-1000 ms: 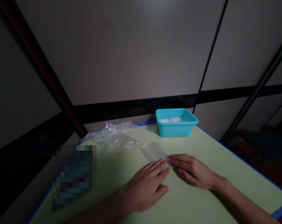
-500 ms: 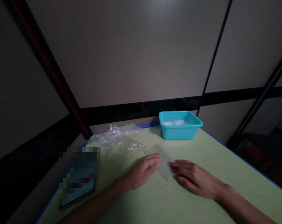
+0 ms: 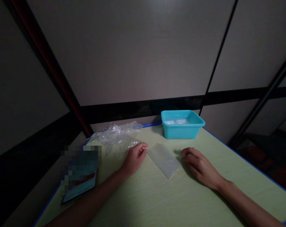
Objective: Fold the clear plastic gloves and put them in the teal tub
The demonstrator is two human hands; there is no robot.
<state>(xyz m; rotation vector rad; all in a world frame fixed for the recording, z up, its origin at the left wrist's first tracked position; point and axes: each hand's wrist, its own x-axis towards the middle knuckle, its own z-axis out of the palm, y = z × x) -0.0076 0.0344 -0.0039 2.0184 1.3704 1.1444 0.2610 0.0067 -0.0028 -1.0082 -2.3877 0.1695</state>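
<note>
A small translucent plastic bag (image 3: 164,160) lies flat and slanted on the table between my hands. My left hand (image 3: 134,159) is by its upper left corner, fingers curled in; whether anything is between them is hidden. Just behind that hand, a crumpled heap of clear plastic (image 3: 114,134) spreads over the table's far left. My right hand (image 3: 201,167) hovers to the right of the bag, fingers apart and loosely bent, holding nothing.
A turquoise plastic basin (image 3: 180,130) with white items (image 3: 177,122) inside stands at the far edge. On the left is a phone or tablet (image 3: 82,186), partly pixelated. The pale green table (image 3: 143,201) has a blue edge and meets cabinet panels behind.
Both hands have come off the plastic bag. My left hand shifted up and left, its fingers curling; my right hand lifted and moved slightly right. The bag now shows fully.
</note>
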